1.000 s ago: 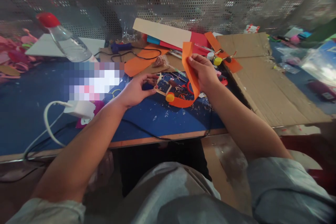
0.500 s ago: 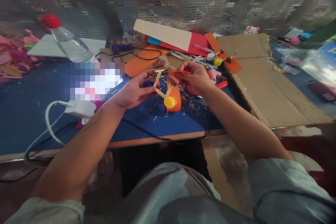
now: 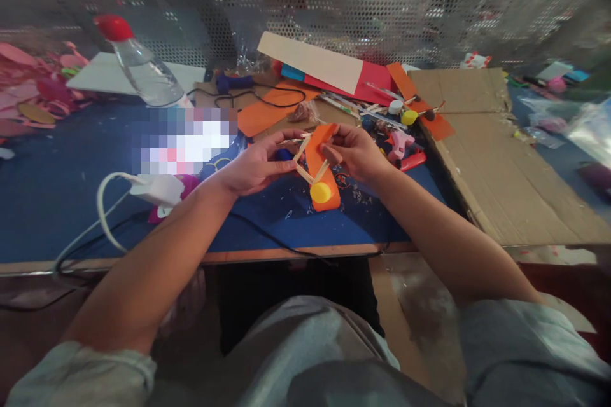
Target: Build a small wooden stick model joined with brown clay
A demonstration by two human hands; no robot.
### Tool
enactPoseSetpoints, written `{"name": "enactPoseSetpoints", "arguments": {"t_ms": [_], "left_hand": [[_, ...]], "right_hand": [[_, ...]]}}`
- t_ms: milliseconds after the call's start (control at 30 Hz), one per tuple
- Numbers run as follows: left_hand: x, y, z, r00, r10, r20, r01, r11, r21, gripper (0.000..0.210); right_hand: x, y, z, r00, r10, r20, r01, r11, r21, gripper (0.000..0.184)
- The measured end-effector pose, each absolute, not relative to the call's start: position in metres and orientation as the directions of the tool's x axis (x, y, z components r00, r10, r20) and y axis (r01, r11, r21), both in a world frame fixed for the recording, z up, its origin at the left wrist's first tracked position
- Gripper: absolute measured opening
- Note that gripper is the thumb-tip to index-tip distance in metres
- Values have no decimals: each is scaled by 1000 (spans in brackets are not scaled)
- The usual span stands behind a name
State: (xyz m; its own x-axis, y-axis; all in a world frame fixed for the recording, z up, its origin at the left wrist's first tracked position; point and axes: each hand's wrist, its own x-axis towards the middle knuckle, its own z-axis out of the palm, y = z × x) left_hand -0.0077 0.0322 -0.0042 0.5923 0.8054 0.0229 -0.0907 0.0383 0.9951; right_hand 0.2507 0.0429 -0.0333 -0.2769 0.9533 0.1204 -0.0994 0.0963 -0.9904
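Between my hands is a small frame of wooden sticks point(image 3: 305, 173) with a yellow bottle cap point(image 3: 320, 192) at its lower end. My left hand point(image 3: 260, 162) is closed on the left side of this frame, thumb against a stick. A curved orange paper strip point(image 3: 315, 151) runs behind the cap and sticks. My right hand point(image 3: 358, 152) pinches the strip's upper right edge, and its fingertips are close to the right-hand sticks. Part of the frame is hidden by my fingers.
A water bottle point(image 3: 147, 73) with a red cap leans at the left, near a white plug point(image 3: 157, 189) and its cable. Right of my hands lie a pink glue gun point(image 3: 400, 142) and flat cardboard point(image 3: 520, 165). Coloured sheets point(image 3: 315, 60) lie at the back, before a perforated metal screen.
The orange strip has turned and now shows more of its face, standing taller behind the sticks. My right hand has shifted along it. The whole view has shifted slightly.
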Motion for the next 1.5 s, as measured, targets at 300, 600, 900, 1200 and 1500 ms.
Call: {"name": "enactPoseSetpoints", "arguments": {"t_ms": [300, 600, 900, 1200, 1500], "left_hand": [[-9, 49, -24, 430, 895, 117, 114, -183, 977, 46], [-8, 50, -28, 391, 896, 211, 292, -338, 895, 29], [-6, 48, -29, 434, 871, 229, 269, -368, 890, 33], [-5, 45, -25, 421, 859, 292, 314, -440, 842, 24], [-4, 45, -25, 397, 846, 355, 326, -492, 807, 19]], "right_hand": [[271, 58, -38, -92, 967, 238, 297, 254, -920, 53], [259, 34, -24, -413, 878, 240, 251, 363, -897, 74], [253, 26, -20, -357, 867, 347, 407, 479, -778, 42], [254, 24, -16, -364, 817, 447, 450, 574, -684, 38], [257, 31, -26, -369, 782, 502, 428, 622, -655, 48]]}}
